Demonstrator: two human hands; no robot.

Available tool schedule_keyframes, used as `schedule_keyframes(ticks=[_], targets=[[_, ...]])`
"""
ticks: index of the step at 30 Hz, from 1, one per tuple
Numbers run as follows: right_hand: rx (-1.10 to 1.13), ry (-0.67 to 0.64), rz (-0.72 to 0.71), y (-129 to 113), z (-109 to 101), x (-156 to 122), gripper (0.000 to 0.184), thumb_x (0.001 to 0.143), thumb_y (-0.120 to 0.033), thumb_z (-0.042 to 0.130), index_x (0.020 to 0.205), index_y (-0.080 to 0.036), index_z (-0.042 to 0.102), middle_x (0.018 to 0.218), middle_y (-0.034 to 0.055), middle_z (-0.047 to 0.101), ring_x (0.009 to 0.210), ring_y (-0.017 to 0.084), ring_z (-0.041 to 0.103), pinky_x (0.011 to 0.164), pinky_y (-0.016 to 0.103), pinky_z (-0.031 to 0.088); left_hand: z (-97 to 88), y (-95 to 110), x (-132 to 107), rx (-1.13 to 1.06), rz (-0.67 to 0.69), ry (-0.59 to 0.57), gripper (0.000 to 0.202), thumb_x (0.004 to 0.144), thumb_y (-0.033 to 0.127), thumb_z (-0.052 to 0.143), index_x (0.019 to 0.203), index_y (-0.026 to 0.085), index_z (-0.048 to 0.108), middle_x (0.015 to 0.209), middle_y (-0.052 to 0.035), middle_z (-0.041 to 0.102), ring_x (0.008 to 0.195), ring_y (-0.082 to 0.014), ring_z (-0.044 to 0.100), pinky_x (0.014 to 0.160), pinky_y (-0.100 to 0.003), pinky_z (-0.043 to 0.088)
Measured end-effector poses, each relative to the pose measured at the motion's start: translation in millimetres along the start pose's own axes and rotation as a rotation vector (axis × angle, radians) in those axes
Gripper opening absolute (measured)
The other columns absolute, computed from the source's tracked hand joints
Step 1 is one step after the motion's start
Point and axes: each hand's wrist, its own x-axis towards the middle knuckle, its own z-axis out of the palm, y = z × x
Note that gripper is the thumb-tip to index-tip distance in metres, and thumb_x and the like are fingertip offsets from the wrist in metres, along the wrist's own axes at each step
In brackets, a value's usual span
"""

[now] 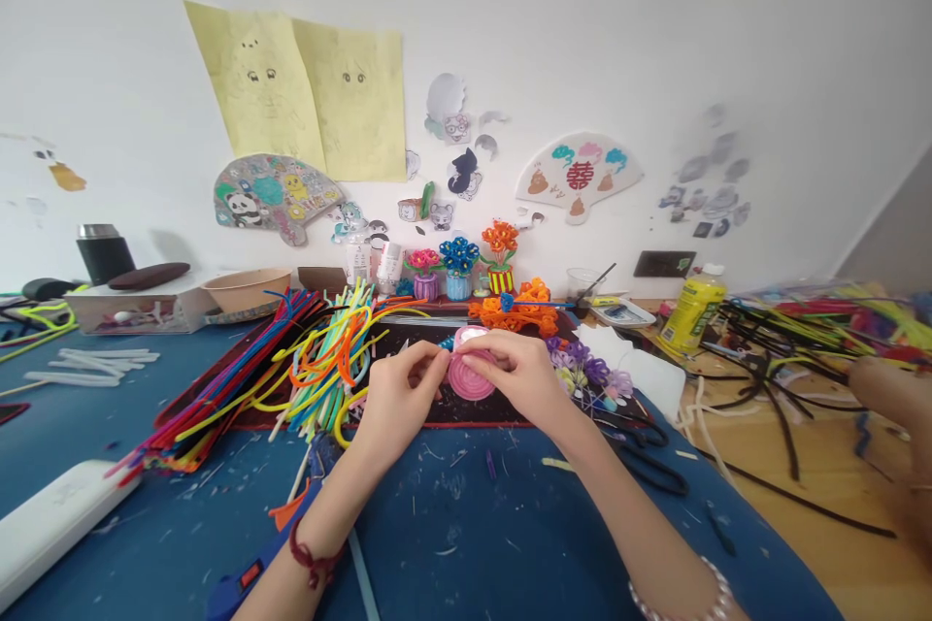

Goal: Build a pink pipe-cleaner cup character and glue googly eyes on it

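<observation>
A round pink coil (472,382), wound in a flat spiral like a fuzzy craft stem, is held up over the dark mat. My right hand (525,374) pinches it from the right, thumb across its front. Beside its left edge, my left hand (402,390) has thumb and index fingertip pressed together; what lies between them is too small to make out. A lighter pink piece (470,338) shows at the coil's top, partly behind my right fingers. Bundled coloured craft stems (327,369) lie left of my left hand. Purple flowers (575,364) lie right of my right hand.
Three small potted flowers (458,270) stand against the wall, with orange stem pieces (520,309) before them. A yellow bottle (691,310) stands at right near black stems (772,398). Another person's hand (888,398) reaches in there. A blue glue gun (251,574) lies near my left forearm.
</observation>
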Motion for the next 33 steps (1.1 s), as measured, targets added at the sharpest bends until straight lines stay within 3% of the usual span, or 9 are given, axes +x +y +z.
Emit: schedule_keyframes(ticks=[4,7,18,20,23,25,27,30,33], targets=[[0.043,0.022,0.046,-1.2,-1.9,0.4,0.015,0.087,-0.032,0.066,0.094,-0.023,0.076,0.096,0.0059,0.074,0.083,0.021,0.069,0.068,0.029,0.054,-2.7,-1.7,2.5,-0.014,-0.019,0.062,0.024,0.087,0.041,0.056,0.080,0.018,0.060,0.066,0.0004,0.063,0.055,-0.0121,0.057,0.053,-0.022,0.045],[0.059,0.035,0.058,-2.3,-3.1,0.5,0.015,0.087,-0.033,0.067,0.093,-0.024,0.076,0.097,0.0058,0.074,0.085,0.021,0.069,0.071,0.030,0.054,-3.8,-3.9,3.2,-0.014,-0.038,0.105,0.023,0.084,0.041,0.060,0.076,0.019,0.056,0.061,0.0028,0.058,0.052,-0.0114,0.053,0.050,-0.022,0.042],[0.072,0.021,0.046,-5.4,-3.2,0.7,0.013,0.087,-0.032,0.067,0.092,-0.024,0.076,0.094,0.0053,0.074,0.083,0.020,0.069,0.071,0.030,0.053,-7.8,-2.0,2.8,0.007,-0.027,0.068,0.028,0.090,0.036,0.052,0.077,0.018,0.067,0.063,-0.0002,0.069,0.048,-0.0120,0.057,0.050,-0.023,0.044],[0.065,0.016,0.032,-5.3,-3.3,0.6,0.012,0.087,-0.030,0.067,0.093,-0.024,0.076,0.094,0.0050,0.074,0.082,0.020,0.068,0.070,0.029,0.053,-7.2,-0.8,1.9,0.066,0.035,0.066,0.030,0.093,0.036,0.048,0.084,0.018,0.070,0.077,-0.0022,0.074,0.055,-0.0129,0.061,0.056,-0.024,0.047],[0.044,0.032,0.012,-4.3,-3.2,0.4,0.012,0.087,-0.028,0.067,0.093,-0.023,0.076,0.094,0.0055,0.073,0.081,0.019,0.068,0.066,0.028,0.052,-4.3,-2.2,-0.6,0.211,0.237,0.077,0.023,0.094,0.032,0.052,0.101,0.021,0.071,0.096,-0.0039,0.076,0.078,-0.0161,0.069,0.071,-0.026,0.051],[0.035,0.041,0.005,-3.8,-3.1,0.3,0.012,0.087,-0.028,0.066,0.094,-0.023,0.076,0.094,0.0060,0.073,0.081,0.019,0.068,0.064,0.028,0.052,-1.9,-4.1,-2.6,0.287,0.359,0.104,0.021,0.093,0.029,0.055,0.104,0.021,0.070,0.098,-0.0050,0.076,0.084,-0.0173,0.070,0.075,-0.028,0.052],[0.031,0.050,-0.001,-4.3,-2.9,0.0,0.013,0.088,-0.028,0.066,0.094,-0.022,0.075,0.094,0.0061,0.073,0.080,0.019,0.068,0.064,0.027,0.052,0.2,-4.7,-4.4,0.327,0.411,0.147,0.019,0.092,0.028,0.058,0.102,0.019,0.071,0.091,-0.0055,0.077,0.078,-0.0173,0.070,0.072,-0.028,0.053],[0.009,0.071,-0.018,-6.5,-2.0,-0.8,0.013,0.089,-0.027,0.065,0.095,-0.022,0.075,0.093,0.0056,0.073,0.079,0.018,0.067,0.065,0.027,0.053,2.5,-2.0,-6.4,0.279,0.333,0.158,0.018,0.089,0.028,0.063,0.100,0.018,0.072,0.082,-0.0032,0.077,0.064,-0.0147,0.068,0.063,-0.026,0.053],[-0.028,0.119,-0.070,-8.7,0.5,-2.1,0.014,0.090,-0.027,0.063,0.096,-0.023,0.075,0.091,0.0055,0.073,0.080,0.019,0.068,0.069,0.029,0.055,5.5,2.4,-7.5,0.072,0.201,0.125,0.017,0.087,0.025,0.065,0.101,0.018,0.071,0.086,-0.0017,0.078,0.068,-0.0134,0.072,0.064,-0.022,0.055]])
